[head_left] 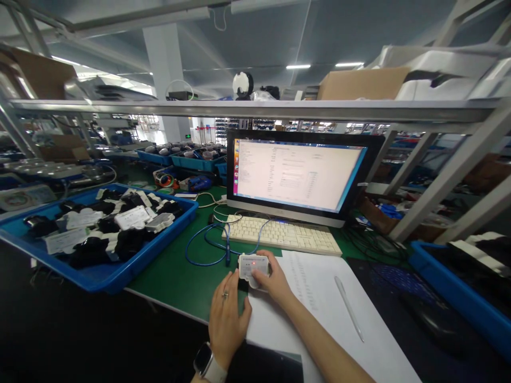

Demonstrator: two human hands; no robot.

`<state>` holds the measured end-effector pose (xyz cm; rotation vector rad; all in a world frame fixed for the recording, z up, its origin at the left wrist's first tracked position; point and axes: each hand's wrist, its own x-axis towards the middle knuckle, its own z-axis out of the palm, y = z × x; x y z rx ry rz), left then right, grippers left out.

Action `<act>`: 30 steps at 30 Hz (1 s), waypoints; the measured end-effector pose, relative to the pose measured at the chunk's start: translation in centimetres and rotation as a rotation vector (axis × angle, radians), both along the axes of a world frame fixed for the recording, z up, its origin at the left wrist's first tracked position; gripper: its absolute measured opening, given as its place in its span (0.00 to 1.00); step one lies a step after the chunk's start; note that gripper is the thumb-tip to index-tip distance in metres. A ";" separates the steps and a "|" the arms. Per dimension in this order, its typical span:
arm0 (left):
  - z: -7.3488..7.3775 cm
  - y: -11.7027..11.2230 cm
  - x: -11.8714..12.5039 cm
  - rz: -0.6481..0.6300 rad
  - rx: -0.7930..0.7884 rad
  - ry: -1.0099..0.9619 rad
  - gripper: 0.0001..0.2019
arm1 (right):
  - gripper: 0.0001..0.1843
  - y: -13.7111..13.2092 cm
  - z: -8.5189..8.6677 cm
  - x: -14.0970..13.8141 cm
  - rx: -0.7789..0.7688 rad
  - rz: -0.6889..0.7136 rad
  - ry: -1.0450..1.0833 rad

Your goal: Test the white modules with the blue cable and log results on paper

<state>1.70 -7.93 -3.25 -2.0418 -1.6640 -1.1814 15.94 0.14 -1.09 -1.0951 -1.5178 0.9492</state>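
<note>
A small white electronic module (248,262) with a printed face and a lit red light is held over the edge of the paper sheets (315,298). My right hand (275,279) grips it from the right, with the thumb on its face. My left hand (228,314), with a ring and a wristwatch, lies palm down with fingers stretched out and thumb apart. Its fingertips come close to the module's left side; whether they touch cannot be made out. A blue cable (205,260) loops on the green table just behind, its dark connector (228,255) beside the module.
A blue tray (115,282) of white and black modules stands left. A keyboard (279,234) and lit monitor (295,175) are ahead. On the right are a pen (349,308), a black mouse (433,319) and another blue tray (459,287). A shelf (255,110) spans overhead.
</note>
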 end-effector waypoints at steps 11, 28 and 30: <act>0.2 -0.1 0.0 0.008 -0.019 -0.015 0.29 | 0.23 -0.1 0.4 0.0 -0.010 0.006 -0.006; 5.1 5.1 -4.6 -0.032 -0.422 -0.572 0.15 | 0.22 0.4 -0.3 0.1 0.014 0.010 0.102; 6.5 7.4 -5.6 -0.020 -0.507 -0.534 0.11 | 0.24 0.5 -0.3 0.1 0.014 0.018 0.126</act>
